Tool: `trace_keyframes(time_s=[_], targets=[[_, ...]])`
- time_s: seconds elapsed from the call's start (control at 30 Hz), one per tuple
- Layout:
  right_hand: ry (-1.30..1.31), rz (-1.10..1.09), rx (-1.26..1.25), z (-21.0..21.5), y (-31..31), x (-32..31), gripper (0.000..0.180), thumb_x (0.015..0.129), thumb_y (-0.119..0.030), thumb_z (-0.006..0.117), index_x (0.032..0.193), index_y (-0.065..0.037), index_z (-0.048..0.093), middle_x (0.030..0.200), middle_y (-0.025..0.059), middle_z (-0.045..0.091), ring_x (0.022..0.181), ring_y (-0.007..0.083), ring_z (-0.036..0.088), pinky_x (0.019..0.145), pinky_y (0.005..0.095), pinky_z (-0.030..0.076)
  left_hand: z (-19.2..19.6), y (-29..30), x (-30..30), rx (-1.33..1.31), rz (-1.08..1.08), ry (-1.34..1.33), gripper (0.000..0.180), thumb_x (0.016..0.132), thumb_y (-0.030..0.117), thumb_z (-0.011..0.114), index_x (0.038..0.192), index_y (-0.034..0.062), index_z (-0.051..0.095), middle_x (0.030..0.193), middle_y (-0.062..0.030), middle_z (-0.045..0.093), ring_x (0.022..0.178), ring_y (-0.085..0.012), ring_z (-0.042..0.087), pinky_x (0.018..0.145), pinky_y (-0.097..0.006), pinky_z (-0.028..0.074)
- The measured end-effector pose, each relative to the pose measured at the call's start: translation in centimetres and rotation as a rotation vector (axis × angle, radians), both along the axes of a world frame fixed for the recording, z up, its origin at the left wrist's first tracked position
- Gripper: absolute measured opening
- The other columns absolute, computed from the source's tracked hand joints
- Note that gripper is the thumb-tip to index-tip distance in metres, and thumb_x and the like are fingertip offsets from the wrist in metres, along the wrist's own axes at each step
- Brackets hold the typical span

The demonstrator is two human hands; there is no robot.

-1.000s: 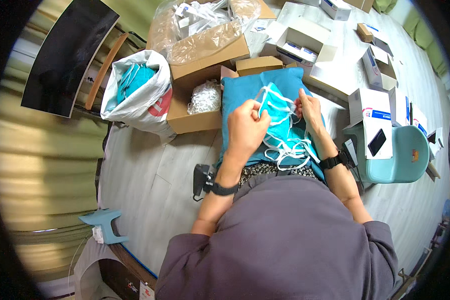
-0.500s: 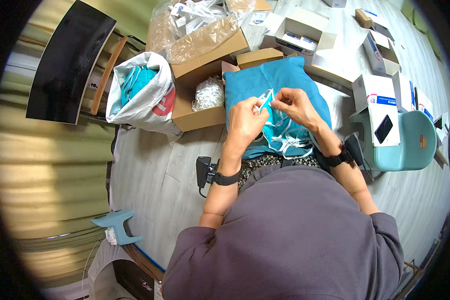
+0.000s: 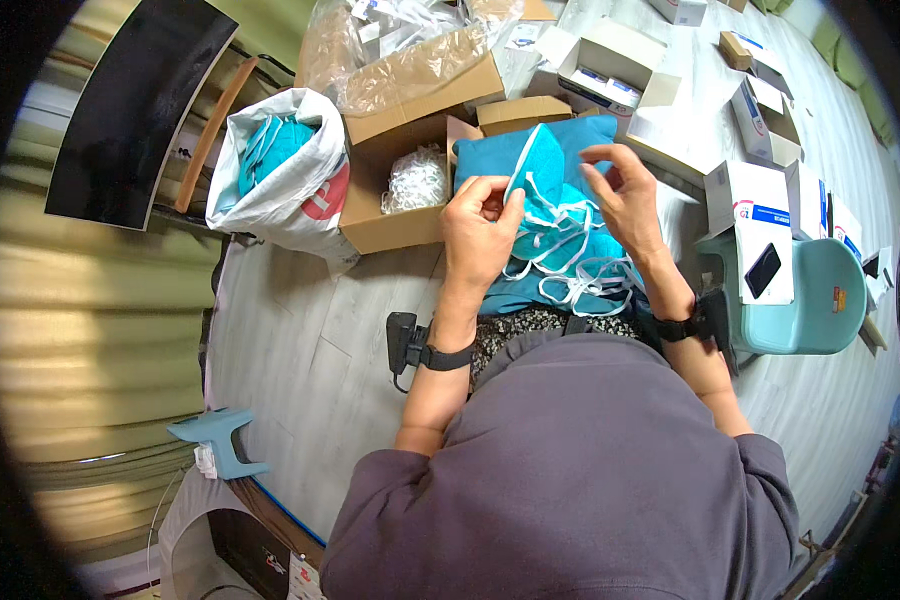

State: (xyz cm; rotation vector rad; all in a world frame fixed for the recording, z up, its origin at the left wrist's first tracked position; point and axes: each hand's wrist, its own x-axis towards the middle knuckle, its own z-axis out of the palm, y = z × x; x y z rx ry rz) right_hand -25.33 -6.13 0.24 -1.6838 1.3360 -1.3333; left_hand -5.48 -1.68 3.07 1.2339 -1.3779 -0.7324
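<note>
My left hand [image 3: 480, 225] pinches a teal folded face mask [image 3: 542, 165] with a white edge between thumb and fingers, its pointed end up. White straps [image 3: 560, 240] trail below it over several more teal masks [image 3: 595, 245]. These lie on a blue-teal cushion [image 3: 490, 150] on my lap. To the right of the held mask is my right hand [image 3: 622, 195], apart from it, with fingers bent, thumb and fingertips separated and nothing visible between them.
A white sack [image 3: 315, 150] of teal pieces stands at left, beside a cardboard box [image 3: 400, 230] holding a bundle of white elastic loops [image 3: 416, 180]. Open white boxes [image 3: 620, 55] lie ahead. At right, a phone [image 3: 763, 270] rests on a pale teal stool [image 3: 820, 310].
The right hand has let go of the mask and moved right. My left hand has shifted slightly left, and the mask now stands up, more fully in view.
</note>
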Motion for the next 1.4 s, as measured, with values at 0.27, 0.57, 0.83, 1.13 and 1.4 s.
trace_keyframes(time_s=[0.27, 0.57, 0.83, 1.13, 1.4], targets=[[-0.381, 0.333, 0.276, 1.7, 1.8, 3.3, 0.014, 0.089, -0.013, 0.071, 0.085, -0.002, 0.062, 0.069, -0.0015, 0.058, 0.059, 0.0036, 0.050, 0.050, 0.0217, 0.040, -0.6, 0.7, -1.4, -0.064, -0.031, -0.219, 0.016, 0.088, 0.007, 0.068, 0.102, 0.0015, 0.063, 0.084, -0.0076, 0.066, 0.068, -0.0111, 0.061, 0.062, -0.026, 0.051], [-0.439, 0.136, 0.175, -2.7, -0.7, 3.3, 0.015, 0.082, -0.009, 0.074, 0.073, -0.003, 0.063, 0.065, -0.0055, 0.054, 0.061, 0.0031, 0.045, 0.054, 0.0215, 0.036, -1.0, 1.7, -1.5, -0.076, -0.016, -0.250, 0.008, 0.089, 0.006, 0.069, 0.088, -0.0001, 0.064, 0.067, -0.0009, 0.055, 0.057, -0.0052, 0.044, 0.051, -0.022, 0.038], [0.110, 0.021, -0.115, 0.0, -1.0, 1.5, 0.017, 0.085, -0.016, 0.074, 0.099, -0.005, 0.070, 0.088, -0.0001, 0.066, 0.057, 0.0076, 0.049, 0.052, 0.0256, 0.042, -1.3, 1.2, -0.1, 0.038, 0.097, 0.151, 0.014, 0.092, 0.006, 0.068, 0.097, -0.0029, 0.059, 0.074, -0.0033, 0.063, 0.065, -0.0051, 0.058, 0.052, -0.023, 0.050], [-0.161, 0.400, -0.025, -0.9, 1.6, 4.9, 0.016, 0.083, -0.009, 0.075, 0.084, 0.001, 0.063, 0.072, 0.0044, 0.061, 0.062, 0.0092, 0.054, 0.054, 0.0248, 0.043, -2.5, 1.0, -0.4, 0.005, 0.070, 0.334, 0.017, 0.087, -0.005, 0.068, 0.101, -0.0034, 0.058, 0.086, -0.0063, 0.066, 0.070, -0.0071, 0.062, 0.061, -0.022, 0.052], [-0.105, 0.174, 0.182, -2.4, -3.6, -0.7, 0.039, 0.081, -0.005, 0.073, 0.119, -0.010, 0.064, 0.097, 0.0045, 0.067, 0.062, 0.0088, 0.056, 0.058, 0.0244, 0.048, 2.5, 2.3, 1.2, 0.113, -0.026, 0.515, 0.023, 0.087, 0.004, 0.071, 0.105, 0.0005, 0.058, 0.093, -0.0046, 0.067, 0.074, -0.0089, 0.063, 0.057, -0.019, 0.051]])
